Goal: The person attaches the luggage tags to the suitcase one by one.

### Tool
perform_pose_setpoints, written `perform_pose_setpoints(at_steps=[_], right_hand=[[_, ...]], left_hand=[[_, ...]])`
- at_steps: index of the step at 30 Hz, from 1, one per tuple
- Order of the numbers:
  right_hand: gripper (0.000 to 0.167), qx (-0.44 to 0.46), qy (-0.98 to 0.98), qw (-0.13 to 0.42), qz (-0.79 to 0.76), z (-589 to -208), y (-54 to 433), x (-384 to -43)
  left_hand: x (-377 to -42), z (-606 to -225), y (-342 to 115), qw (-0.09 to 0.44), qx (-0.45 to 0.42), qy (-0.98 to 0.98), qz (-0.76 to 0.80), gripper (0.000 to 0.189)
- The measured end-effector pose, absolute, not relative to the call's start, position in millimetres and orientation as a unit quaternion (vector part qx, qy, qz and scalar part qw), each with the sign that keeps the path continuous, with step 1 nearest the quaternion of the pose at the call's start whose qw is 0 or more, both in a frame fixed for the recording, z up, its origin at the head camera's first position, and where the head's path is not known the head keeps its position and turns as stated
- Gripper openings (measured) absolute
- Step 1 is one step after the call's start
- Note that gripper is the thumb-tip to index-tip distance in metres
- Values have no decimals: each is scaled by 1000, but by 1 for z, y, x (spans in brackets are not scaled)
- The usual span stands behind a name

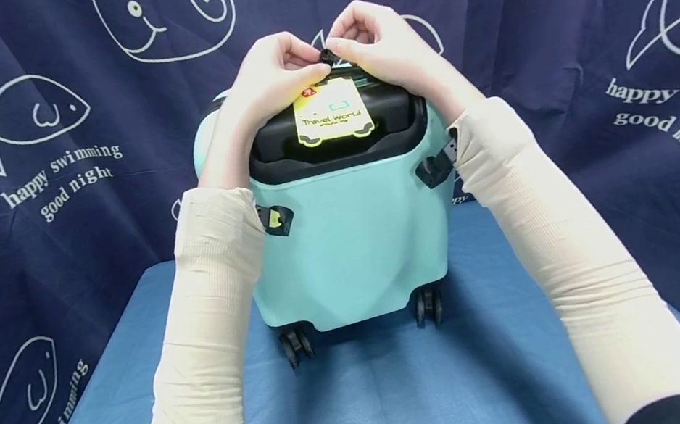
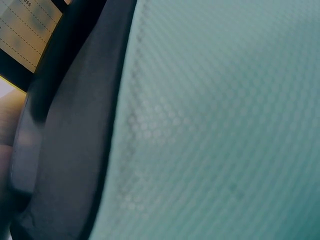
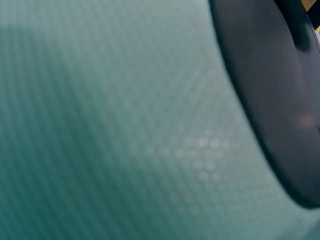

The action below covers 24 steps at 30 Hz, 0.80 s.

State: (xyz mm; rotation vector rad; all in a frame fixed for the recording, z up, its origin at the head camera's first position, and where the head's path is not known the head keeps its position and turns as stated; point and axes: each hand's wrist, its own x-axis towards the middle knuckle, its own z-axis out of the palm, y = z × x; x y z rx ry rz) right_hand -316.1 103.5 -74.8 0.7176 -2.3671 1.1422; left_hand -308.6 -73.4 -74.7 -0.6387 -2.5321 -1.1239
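Observation:
A small mint-green suitcase stands upright, its ribbed shell close up in the left wrist view and its shell likewise in the right. A yellow luggage tag reading "Travel World" hangs at the black top handle area. Its lined side shows in the left wrist view's corner. Above it, my left hand pinches the tag's small black strap between thumb and fingers. My right hand pinches the same strap from the other side. Fingertips partly cover the strap, so its fastening is hidden.
The suitcase rests on its black wheels on a blue cloth-covered table. Behind and at both sides hangs a dark blue curtain with white fish drawings. Black wrist-camera straps sit between the forearms and the shell.

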Motion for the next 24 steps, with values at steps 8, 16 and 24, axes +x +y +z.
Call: perform_pose_setpoints(at_steps=[8,16,24], right_hand=[[15,233,-868,177,401,-73,105,-315],[15,235,-875,192,378,-73,107,-315],[15,253,-848,172,433,-73,105,-315]], left_hand=[[-309,-75,-73,144,-222,-880,-394,34],[-309,-74,-72,147,-225,-881,-389,34],[-308,-74,-73,150,-218,-884,-385,32]])
